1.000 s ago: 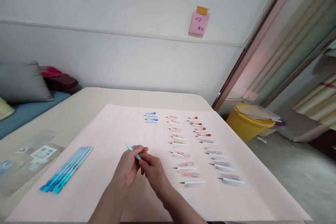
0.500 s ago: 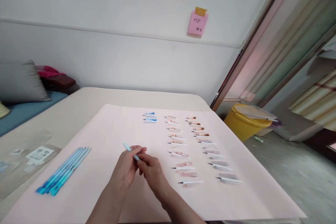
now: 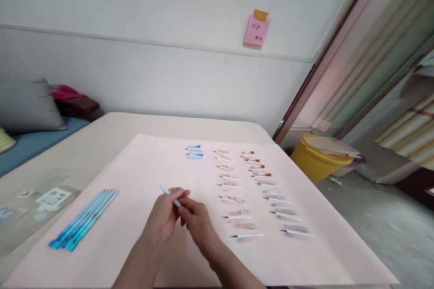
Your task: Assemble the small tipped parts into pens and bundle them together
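A light-blue pen (image 3: 165, 189) is held between both hands over the middle of the pink sheet, its pointed end toward the upper left. My left hand (image 3: 167, 210) is closed around its middle. The fingers of my right hand (image 3: 195, 214) pinch its lower end, which they partly hide. To the left lies a bundle of blue pens (image 3: 84, 219), side by side and slanted. Beyond my hands, blue pen parts (image 3: 195, 155) rest at the far side. Rows of pink pen parts (image 3: 230, 198) and brown-topped pen parts (image 3: 260, 174), each with white refills, lie to the right.
The pink sheet (image 3: 135, 167) covers most of the table (image 3: 203, 124). A clear plastic bag with a label (image 3: 52, 198) lies at the left. On the right floor stands a yellow bin (image 3: 308, 158). A wall with a pink note (image 3: 257, 32) rises behind the table.
The view has shifted very slightly. Both hands keep nearly the same hold on the light-blue pen, and the laid-out parts have not moved.
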A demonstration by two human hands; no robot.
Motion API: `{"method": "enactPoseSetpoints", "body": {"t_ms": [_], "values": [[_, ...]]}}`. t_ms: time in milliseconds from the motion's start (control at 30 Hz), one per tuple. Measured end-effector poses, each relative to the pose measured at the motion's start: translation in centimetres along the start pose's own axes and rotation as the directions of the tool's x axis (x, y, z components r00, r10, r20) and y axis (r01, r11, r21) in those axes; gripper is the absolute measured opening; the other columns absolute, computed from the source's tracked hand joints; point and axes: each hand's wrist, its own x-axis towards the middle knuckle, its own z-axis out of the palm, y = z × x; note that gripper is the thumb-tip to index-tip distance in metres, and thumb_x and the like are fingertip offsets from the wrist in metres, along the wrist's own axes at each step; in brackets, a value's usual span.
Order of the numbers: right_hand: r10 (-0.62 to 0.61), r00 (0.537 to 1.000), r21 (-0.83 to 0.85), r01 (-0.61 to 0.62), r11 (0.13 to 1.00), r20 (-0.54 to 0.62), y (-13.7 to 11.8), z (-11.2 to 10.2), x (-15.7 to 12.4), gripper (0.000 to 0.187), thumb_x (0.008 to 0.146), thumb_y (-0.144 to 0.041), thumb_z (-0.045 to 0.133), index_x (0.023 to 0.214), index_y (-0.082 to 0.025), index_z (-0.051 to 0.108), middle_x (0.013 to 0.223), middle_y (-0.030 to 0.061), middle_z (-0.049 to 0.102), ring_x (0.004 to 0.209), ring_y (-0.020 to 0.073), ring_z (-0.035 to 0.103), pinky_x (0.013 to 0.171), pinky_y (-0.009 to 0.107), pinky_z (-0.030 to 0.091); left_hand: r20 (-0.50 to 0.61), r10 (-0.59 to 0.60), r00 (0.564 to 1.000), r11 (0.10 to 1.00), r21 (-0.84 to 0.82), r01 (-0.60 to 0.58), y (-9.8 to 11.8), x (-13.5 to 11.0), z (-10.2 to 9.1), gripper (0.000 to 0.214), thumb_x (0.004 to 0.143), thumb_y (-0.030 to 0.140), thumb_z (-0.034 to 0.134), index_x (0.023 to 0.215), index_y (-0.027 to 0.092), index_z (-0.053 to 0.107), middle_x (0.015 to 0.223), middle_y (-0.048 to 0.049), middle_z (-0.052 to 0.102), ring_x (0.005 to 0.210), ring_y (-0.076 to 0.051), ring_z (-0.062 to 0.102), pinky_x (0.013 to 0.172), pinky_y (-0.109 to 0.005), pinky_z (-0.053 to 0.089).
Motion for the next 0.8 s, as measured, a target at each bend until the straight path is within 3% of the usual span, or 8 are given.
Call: {"method": "enactPoseSetpoints", "body": {"t_ms": [800], "values": [[0.005,1.000,0.012,-0.005,1.000,-0.002,0.28,0.26,0.03,0.030,0.078,-0.018,0.049,0.099,-0.018,0.069,0.057,-0.0026,0.048,0.055,0.0097,0.041,0.054,0.022,0.033,-0.018,-0.013,1.000,1.000,-0.006,0.013,0.20,-0.13,0.22,0.023,0.068,0.030,0.066,0.080,0.014,0.056,0.087,-0.0096,0.064,0.050,-0.014,0.055,0.031,-0.024,0.032]]}}
